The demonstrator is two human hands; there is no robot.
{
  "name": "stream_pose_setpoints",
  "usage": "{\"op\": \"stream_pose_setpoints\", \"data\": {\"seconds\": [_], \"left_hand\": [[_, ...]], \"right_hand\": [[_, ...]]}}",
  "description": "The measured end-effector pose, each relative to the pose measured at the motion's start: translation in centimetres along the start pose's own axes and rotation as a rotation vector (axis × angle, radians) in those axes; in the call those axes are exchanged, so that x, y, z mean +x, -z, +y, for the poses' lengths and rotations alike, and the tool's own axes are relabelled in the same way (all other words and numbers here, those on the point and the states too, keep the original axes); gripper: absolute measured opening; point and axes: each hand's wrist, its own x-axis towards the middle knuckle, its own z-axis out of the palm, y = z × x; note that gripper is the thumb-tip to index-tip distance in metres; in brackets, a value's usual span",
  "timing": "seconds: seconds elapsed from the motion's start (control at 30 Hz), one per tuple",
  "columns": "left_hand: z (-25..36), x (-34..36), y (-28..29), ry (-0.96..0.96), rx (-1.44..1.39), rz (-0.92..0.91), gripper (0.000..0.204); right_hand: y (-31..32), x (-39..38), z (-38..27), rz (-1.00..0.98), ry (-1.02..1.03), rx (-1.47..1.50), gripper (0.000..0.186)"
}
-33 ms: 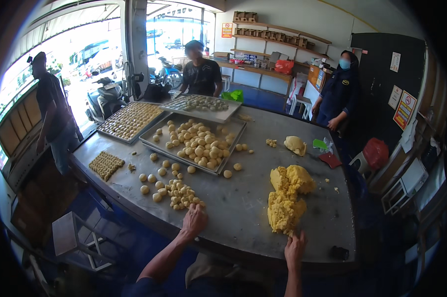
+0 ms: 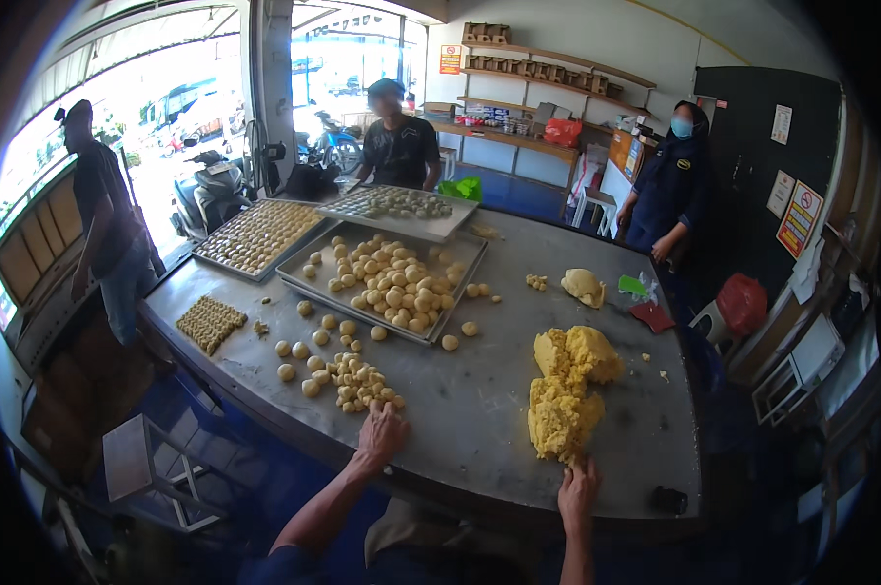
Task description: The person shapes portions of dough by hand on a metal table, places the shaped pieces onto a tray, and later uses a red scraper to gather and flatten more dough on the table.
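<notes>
Head view, left hand beside rounded dough lumps, right hand touching crumbly yellow mound, grips unclear

Dark blue sleeve, bare forearms, ungloved fingers

The left of two head-worn fisheyes looks down and forward across the metal table before me; the wearer's left hand and right hand show near, low in its view, the wall shelves far off.
</notes>
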Motion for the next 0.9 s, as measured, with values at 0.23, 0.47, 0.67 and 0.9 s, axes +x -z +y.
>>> {"op": "stream_pose_setpoints", "data": {"seconds": [0.23,0.47,0.67,0.9], "left_hand": [[3.7,-1.6,-0.6,-0.195,-0.312,-0.154,0.028],[6.4,-4.2,-4.8,-0.678,0.135,-0.047,0.028],[7.2,1.5,-6.5,-0.651,0.219,0.204,0.031],[7.9,0.0,-3.8,-0.382,-0.119,0.275,0.030]], "right_hand": [[0.3,1.4,0.4,-0.005,0.018,0.190,0.030],[2.8,3.1,-0.3,-0.194,0.026,0.072,0.026],[-0.3,0.8,-0.9,-0.104,0.048,0.040,0.036],[1.0,-1.4,1.9,-0.101,0.035,0.129,0.047]]}}
